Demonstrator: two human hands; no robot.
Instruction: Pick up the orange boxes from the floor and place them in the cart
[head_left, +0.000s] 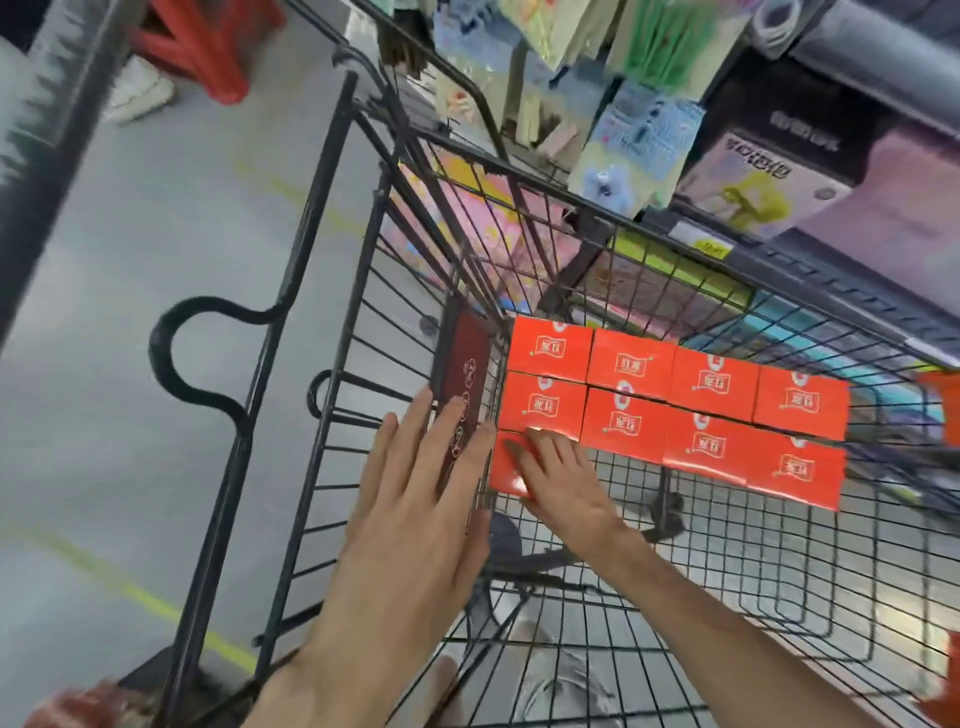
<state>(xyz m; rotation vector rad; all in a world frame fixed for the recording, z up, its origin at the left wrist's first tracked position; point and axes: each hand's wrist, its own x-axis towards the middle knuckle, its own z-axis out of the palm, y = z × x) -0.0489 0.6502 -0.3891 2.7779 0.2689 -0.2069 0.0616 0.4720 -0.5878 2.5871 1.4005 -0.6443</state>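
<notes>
Several orange boxes (675, 410) lie flat in two neat rows on the wire floor of the black cart (311, 218), against its far corner. One more orange box (505, 474) sits at the near left end of those rows, touching them. My right hand (563, 480) reaches in from the right and lies over it, fingers on its top face. My left hand (415, 499) is spread flat with fingers apart against the cart's end wall, beside a dark red plaque (465, 374), and holds nothing.
Shop shelves (779, 156) with hanging packets and boxed goods stand close behind the cart. Orange shapes (943, 405) show at the right edge, cut off. A red stool (208, 47) and a white shoe (137, 93) are on the grey floor (130, 260), far left.
</notes>
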